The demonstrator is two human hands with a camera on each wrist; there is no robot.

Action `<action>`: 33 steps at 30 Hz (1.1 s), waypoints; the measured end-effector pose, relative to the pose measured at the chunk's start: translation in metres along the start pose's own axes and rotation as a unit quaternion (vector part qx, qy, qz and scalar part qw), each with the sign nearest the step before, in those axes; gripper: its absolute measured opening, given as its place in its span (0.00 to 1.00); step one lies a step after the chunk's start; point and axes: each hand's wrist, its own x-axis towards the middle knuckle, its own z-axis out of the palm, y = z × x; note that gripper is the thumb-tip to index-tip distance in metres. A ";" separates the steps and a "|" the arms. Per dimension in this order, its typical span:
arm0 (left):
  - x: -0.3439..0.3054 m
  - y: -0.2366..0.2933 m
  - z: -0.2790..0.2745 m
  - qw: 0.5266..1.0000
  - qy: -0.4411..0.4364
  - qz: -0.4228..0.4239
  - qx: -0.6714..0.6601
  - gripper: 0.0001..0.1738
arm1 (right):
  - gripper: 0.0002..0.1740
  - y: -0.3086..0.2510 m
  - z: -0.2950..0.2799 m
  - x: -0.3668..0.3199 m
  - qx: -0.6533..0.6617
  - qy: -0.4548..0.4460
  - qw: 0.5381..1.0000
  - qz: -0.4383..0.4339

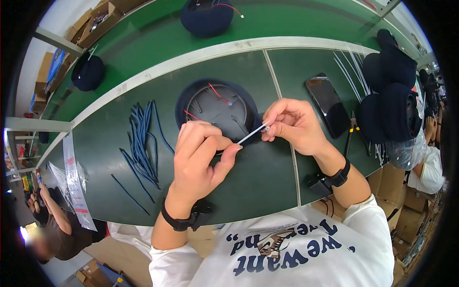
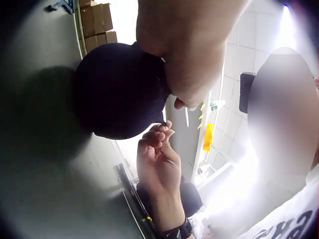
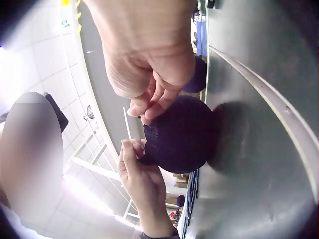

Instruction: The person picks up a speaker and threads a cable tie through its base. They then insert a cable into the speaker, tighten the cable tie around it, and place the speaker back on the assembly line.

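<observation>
Seen from above, a person in a white T-shirt (image 1: 306, 258) is working with both hands over a dark green table (image 1: 258, 184). The left hand (image 1: 198, 158) is pinching one end of a slim white cable tie (image 1: 251, 134) between thumb and curled forefinger. The tie is slanting up toward the right hand (image 1: 294, 125), whose thumb and fingers are closing on the near edge of a navy fabric-covered round shell (image 1: 183, 101); whether they are also gripping the tie is unclear. The shell is lying just beyond the hands, its grey hollow facing up and thin red wires (image 1: 219, 93) curling inside. To its left, dark blue cords (image 1: 141, 143) are lying loosely bunched. To its right, a black smartphone (image 1: 329, 104) is resting near yellow-and-black-handled cutters (image 1: 352, 128).
</observation>
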 end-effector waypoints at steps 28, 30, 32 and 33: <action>0.002 0.002 -0.004 0.997 -0.059 0.038 0.034 0.16 | 0.11 -0.005 0.015 -0.003 -0.086 -0.005 0.995 -0.060; 0.001 0.001 -0.001 0.997 -0.049 0.038 0.041 0.16 | 0.11 -0.006 0.020 -0.003 -0.137 -0.024 0.988 -0.070; -0.002 -0.001 0.003 0.998 -0.031 0.037 0.040 0.17 | 0.11 -0.005 0.021 -0.004 -0.132 -0.005 0.988 -0.074; -0.002 -0.001 0.005 0.998 -0.021 0.037 0.038 0.18 | 0.10 -0.005 0.023 -0.004 -0.132 0.005 0.988 -0.076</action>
